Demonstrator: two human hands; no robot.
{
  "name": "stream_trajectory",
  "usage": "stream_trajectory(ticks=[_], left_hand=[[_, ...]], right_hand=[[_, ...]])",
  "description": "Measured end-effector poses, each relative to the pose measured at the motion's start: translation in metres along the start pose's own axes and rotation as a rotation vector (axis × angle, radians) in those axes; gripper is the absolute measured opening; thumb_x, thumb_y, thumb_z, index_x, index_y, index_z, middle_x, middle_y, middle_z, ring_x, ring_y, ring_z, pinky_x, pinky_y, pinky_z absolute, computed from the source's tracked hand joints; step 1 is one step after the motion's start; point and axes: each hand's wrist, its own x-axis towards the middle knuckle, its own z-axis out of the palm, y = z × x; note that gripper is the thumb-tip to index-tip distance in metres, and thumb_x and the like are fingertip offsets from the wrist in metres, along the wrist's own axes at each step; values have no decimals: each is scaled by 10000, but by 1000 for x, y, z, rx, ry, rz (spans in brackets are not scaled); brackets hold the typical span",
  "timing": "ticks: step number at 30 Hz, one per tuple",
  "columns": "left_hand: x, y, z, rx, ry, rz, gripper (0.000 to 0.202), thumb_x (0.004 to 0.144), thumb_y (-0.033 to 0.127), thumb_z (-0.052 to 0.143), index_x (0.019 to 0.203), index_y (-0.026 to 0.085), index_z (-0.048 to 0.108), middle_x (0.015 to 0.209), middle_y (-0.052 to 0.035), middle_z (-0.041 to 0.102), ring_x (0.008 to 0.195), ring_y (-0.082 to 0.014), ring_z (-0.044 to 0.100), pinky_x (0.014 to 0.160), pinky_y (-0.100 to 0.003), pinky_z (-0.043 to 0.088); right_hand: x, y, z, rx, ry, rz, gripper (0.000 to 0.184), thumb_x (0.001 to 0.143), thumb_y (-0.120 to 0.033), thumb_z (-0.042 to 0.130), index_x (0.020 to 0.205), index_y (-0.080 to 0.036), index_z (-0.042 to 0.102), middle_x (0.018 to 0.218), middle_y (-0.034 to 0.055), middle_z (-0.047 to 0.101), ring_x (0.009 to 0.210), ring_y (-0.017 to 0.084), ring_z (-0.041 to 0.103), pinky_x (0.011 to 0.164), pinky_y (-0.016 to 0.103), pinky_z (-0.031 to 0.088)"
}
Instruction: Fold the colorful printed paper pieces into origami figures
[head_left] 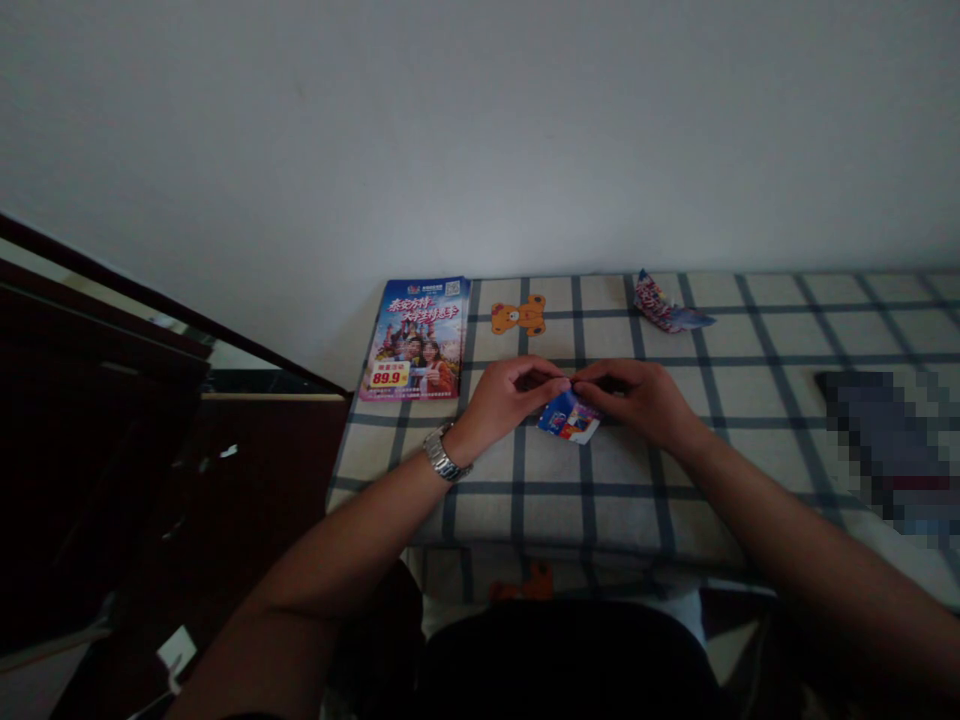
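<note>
One leaflet [416, 340] lies at the left edge of the tabletop [750, 460]; its price tag reads "89.9". One bear print [519, 315] sits beside it. Mid-tabletop, the left hand [506, 395] and right hand [637, 395] pinch one paper [570, 418], each grip closed on its top edge. A second paper [664, 305] lies behind them.

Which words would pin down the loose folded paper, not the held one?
On the checked tablecloth, look along the far edge by the wall. Right of the orange bear print lies a small folded paper, untouched; the flyer is flat, and the other folded piece is pinched between the left hand and right hand.
</note>
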Motion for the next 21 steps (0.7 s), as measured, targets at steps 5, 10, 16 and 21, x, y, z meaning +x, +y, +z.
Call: stream_trajectory(ticks=[5,10,16,21], left_hand=[[0,-4,0,21,6,29,262,949,444,755,981,184,758,891,-33,767,792,-139,704,723,-238,538],[2,-6,-3,-23,73,59,247,957,430,753,968,183,744,897,-29,744,800,-131,681,750,-242,532],[3,-5,-4,-2,114,72,259,968,446,737,964,187,732,895,-30,732,796,-131,662,752,-247,530],[3,-5,-2,-11,119,71,285,962,468,740,946,185,720,864,-23,708,770,-129,643,719,-240,521]], right_hand=[[0,-1,2,37,-5,30,280,947,-473,717,1033,-231,827,980,53,832,809,229,746,737,344,567],[1,1,-2,103,12,89,341,961,-541,684,1010,-228,811,927,54,821,803,236,743,724,344,571],[2,-1,-8,58,24,118,373,952,-550,682,880,-198,786,754,35,756,655,176,650,598,292,472],[3,-3,-7,18,58,128,376,939,-547,692,856,-189,772,710,28,727,621,165,619,578,287,445]])
